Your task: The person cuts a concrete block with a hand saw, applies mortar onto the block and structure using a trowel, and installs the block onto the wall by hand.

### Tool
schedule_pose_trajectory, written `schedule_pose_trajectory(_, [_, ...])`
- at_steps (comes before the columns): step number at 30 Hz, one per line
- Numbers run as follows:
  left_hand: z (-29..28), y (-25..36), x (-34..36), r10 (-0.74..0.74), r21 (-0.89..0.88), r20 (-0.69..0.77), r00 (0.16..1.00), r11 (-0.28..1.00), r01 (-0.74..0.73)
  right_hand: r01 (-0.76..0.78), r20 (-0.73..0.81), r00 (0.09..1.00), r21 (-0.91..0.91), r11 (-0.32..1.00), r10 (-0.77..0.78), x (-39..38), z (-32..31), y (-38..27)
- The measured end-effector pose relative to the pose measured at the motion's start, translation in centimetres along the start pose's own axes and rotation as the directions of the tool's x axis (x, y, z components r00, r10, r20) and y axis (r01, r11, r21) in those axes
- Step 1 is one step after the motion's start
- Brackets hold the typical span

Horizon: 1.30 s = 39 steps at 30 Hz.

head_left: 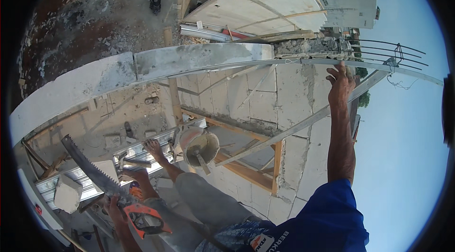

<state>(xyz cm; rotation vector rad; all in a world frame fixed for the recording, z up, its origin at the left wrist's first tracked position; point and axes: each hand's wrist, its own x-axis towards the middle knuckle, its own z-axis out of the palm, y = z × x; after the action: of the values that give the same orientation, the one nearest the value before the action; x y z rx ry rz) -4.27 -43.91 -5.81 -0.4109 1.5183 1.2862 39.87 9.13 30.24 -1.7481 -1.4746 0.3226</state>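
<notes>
My left hand (113,209) is closed on a hand saw (87,159) near its red and black handle (144,219); the toothed blade angles up toward the left. My right arm reaches up, and my right hand (340,81), fingers apart and curled, has a fingertip at a long thin metal strip (322,61) along the wall top. Beside that are a pale block course (204,55), rough concrete (313,49) and protruding rebar (398,55) with loose tie wire.
My bare feet rest on a metal plank (161,147), beside a bucket (199,150) with a tool in it and a loose block (66,192). A diagonal bar (265,140) crosses a wood-framed opening (275,166). A drop to rubble-strewn ground (80,29) lies beyond the wall; open sky at right.
</notes>
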Motion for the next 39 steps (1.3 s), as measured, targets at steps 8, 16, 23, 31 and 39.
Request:
schedule_pose_trajectory(8, [1.5, 1.2, -1.4, -0.053, -0.036, 0.022, 0.998, 0.998, 0.053, -0.030, -0.022, 0.999, -0.049, 0.998, 0.029, 0.4, 0.2, 0.1])
schedule_pose_trajectory(16, [2.2, 1.2, -2.1, -0.036, -0.026, 0.044, 0.998, 0.999, 0.037, -0.036, -0.023, 0.999, -0.033, 0.999, 0.035, -0.6, -0.1, 0.1])
schedule_pose_trajectory(23, [2.3, -0.2, -2.5, -0.038, -0.131, 0.030, 0.999, 0.990, 0.042, -0.039, 0.066, 0.996, -0.206, 0.978, 0.053, -14.0, 3.0, 1.5])
schedule_pose_trajectory(31, [5.0, -2.0, -1.8, -0.036, -0.243, -0.093, 0.995, 0.970, 0.013, 0.197, 0.985, 0.137, -0.130, 0.972, 0.104, -37.7, 11.6, 3.3])
schedule_pose_trajectory(39, [6.8, -5.4, -1.9, -0.072, -0.336, -0.011, 0.997, 0.940, 0.064, 0.361, 1.000, -0.012, -0.009, 0.933, 0.014, -46.4, 14.6, 3.3])
